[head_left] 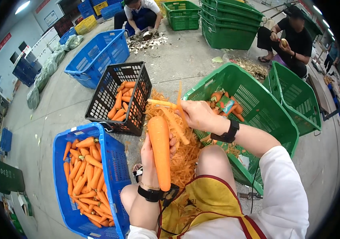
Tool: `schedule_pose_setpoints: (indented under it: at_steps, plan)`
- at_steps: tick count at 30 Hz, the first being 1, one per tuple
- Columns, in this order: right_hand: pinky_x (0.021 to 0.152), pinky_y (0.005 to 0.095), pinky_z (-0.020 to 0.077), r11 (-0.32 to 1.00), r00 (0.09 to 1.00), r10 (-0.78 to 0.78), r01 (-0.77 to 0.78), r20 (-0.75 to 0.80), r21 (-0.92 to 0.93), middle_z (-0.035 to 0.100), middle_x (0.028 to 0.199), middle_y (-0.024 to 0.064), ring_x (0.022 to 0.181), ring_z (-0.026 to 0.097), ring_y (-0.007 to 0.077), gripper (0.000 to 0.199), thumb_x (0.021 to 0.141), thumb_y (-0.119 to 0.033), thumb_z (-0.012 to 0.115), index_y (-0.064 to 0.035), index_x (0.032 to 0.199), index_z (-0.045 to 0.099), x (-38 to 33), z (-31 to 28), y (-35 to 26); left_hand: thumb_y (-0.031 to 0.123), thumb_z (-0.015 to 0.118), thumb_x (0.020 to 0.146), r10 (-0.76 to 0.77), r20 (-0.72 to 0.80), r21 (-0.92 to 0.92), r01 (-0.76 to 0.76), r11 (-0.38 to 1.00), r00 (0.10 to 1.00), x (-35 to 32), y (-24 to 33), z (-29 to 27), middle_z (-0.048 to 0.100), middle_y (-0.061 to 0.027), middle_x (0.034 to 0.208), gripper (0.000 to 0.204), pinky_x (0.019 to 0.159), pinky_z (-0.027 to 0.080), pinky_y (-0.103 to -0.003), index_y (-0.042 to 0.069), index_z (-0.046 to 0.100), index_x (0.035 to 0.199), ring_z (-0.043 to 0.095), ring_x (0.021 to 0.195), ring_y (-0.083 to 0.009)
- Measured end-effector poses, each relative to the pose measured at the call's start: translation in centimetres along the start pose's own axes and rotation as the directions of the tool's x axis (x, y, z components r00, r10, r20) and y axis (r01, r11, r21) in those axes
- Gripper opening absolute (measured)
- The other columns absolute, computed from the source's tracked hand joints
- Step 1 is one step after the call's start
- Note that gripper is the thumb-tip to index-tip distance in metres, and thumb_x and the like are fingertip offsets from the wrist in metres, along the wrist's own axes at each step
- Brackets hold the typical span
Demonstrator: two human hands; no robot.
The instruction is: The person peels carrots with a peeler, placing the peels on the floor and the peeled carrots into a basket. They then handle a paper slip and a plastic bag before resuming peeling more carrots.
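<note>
My left hand (148, 155) is wrapped around a large peeled-looking carrot (161, 147), its thick end pointing away from me. Just beyond that end, my right hand (200, 114) grips a yellow peeler (166, 104) by its handle; the blade side reaches left, over the carrot's top. Long orange strips of peel hang around the peeler and the right fingers. Underneath lies a heap of carrot peelings (184, 161) on the floor between my legs. Some shreds cling to the yellow apron (215, 195) on my lap.
A blue crate (116, 175) full of carrots stands at left, a black crate (138, 113) with fewer carrots ahead. A green crate (265, 115) at right holds carrots and a coloured packet. Farther off are a blue crate (98, 55), stacked green crates (229, 28) and two people working.
</note>
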State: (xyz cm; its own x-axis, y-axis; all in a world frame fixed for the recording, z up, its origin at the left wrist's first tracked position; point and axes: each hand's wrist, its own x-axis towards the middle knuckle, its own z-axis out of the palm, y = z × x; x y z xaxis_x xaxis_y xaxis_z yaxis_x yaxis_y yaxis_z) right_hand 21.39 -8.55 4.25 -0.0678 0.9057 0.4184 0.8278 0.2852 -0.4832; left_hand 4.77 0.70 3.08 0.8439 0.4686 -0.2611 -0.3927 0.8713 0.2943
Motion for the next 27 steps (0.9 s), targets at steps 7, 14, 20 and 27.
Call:
schedule_pose_setpoints:
  at_steps: [7,14,20,27]
  plan:
    - [0.050,0.0405,0.0489,1.000,0.999,-0.029,0.029,0.021,0.005,0.058,0.068,0.0136,0.062,0.061,0.0334,0.017,0.084,-0.021,0.059,-0.0057,0.082,0.052,1.9,-0.5,0.7,0.053,0.035,0.094,0.129,-0.090,0.161,-0.113,0.980,0.988,0.1,0.4,-1.0,0.053,-0.0141,0.089,0.057,0.058,0.046,-0.029,0.000,0.048,0.109,0.052,0.071,-0.0230]
    - [0.046,0.0403,0.0462,0.955,0.925,-0.249,0.187,0.286,0.228,0.054,0.062,0.0088,0.054,0.057,0.0308,0.022,0.086,-0.025,0.059,-0.0094,0.075,0.049,0.6,-1.1,-2.2,0.050,0.035,0.095,0.083,-0.065,0.074,-0.078,0.994,0.994,-0.2,0.8,-0.6,0.052,-0.0139,0.086,0.053,0.056,0.045,-0.030,0.001,0.048,0.107,0.051,0.073,-0.0241]
    - [0.045,0.0414,0.0451,0.990,0.992,0.116,-0.120,-0.055,-0.080,0.056,0.066,0.0118,0.057,0.058,0.0342,0.024,0.087,-0.025,0.058,-0.0064,0.076,0.049,2.1,-0.9,0.3,0.047,0.034,0.097,-0.069,0.094,0.026,0.066,0.997,0.993,-0.3,0.6,-0.4,0.051,-0.0145,0.094,0.052,0.059,0.047,-0.029,-0.002,0.048,0.109,0.050,0.078,-0.0226]
    - [0.047,0.0412,0.0458,0.993,0.991,-0.109,0.106,0.073,0.044,0.055,0.063,0.0115,0.055,0.057,0.0319,0.022,0.086,-0.024,0.060,-0.0076,0.075,0.050,0.8,-0.1,-0.4,0.050,0.029,0.096,0.080,-0.035,0.048,-0.079,0.996,0.996,-0.1,0.8,0.3,0.055,-0.0115,0.086,0.054,0.057,0.044,-0.029,0.003,0.052,0.109,0.050,0.071,-0.0204]
